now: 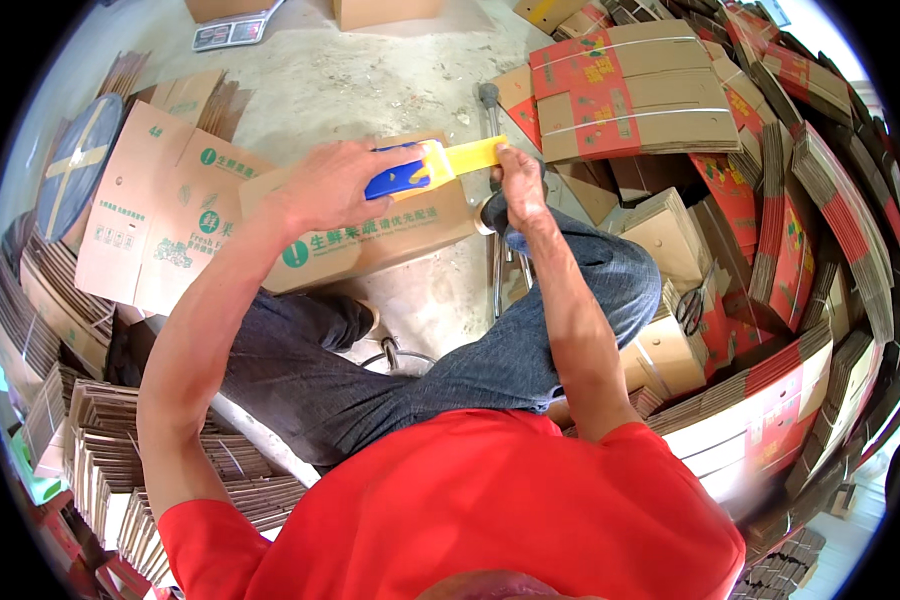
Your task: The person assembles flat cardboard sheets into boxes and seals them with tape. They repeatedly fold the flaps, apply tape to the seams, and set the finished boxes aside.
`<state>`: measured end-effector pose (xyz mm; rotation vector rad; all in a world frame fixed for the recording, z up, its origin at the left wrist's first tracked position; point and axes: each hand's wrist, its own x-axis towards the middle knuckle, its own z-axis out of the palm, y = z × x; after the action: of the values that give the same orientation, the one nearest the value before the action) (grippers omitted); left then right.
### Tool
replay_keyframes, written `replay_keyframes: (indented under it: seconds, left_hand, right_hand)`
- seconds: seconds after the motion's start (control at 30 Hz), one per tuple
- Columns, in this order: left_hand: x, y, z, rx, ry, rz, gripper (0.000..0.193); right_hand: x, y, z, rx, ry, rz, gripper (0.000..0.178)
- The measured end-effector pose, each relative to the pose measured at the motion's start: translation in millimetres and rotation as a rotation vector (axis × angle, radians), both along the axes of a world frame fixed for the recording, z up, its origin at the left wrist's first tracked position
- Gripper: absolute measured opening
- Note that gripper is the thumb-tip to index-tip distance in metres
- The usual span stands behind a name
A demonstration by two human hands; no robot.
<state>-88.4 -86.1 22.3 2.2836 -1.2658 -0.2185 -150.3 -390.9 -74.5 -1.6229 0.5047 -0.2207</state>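
Note:
In my left hand [330, 182] is a blue tape dispenser [394, 180], gripped above a brown cardboard box [390, 243] with green print. A strip of yellow tape [473, 156] stretches from the dispenser toward the right. My right hand [521, 184] pinches the free end of that strip between thumb and fingers. The box lies in front of my knees, and the tape is held above its right part. Part of the box's top is hidden behind my left hand and forearm.
Flattened printed cartons [135, 210] lean at the left, beside a dark blue round lid-like thing [78, 165]. Strapped carton bundles [635, 95] pile up along the right. A metal stand [495, 120] rises beyond my right knee. A scale [230, 33] sits at the far left.

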Motion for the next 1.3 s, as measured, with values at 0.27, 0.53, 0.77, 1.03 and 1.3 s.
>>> replay_keyframes:
  seconds: [0.27,0.53,0.77,1.03,1.3]
  left_hand:
    - [-2,3,22,0.161,-0.053,-0.022,0.058]
    - [0,-23,15,0.204,-0.100,-0.048,0.040]
    - [5,-44,9,0.290,-0.103,-0.055,0.029]
    - [12,-71,6,0.497,-0.104,-0.047,0.017]
    - [11,-85,10,0.589,-0.130,-0.071,0.019]
  right_hand:
    - [4,-101,-22,-0.089,0.093,-0.148,0.032]
    - [1,-135,-38,-0.178,0.231,-0.098,0.034]
    - [-1,-140,-68,-0.149,0.278,-0.094,0.036]
    - [0,-138,-111,-0.360,0.295,-0.077,0.040]
    - [-8,-105,-158,-0.925,0.499,0.029,0.046]
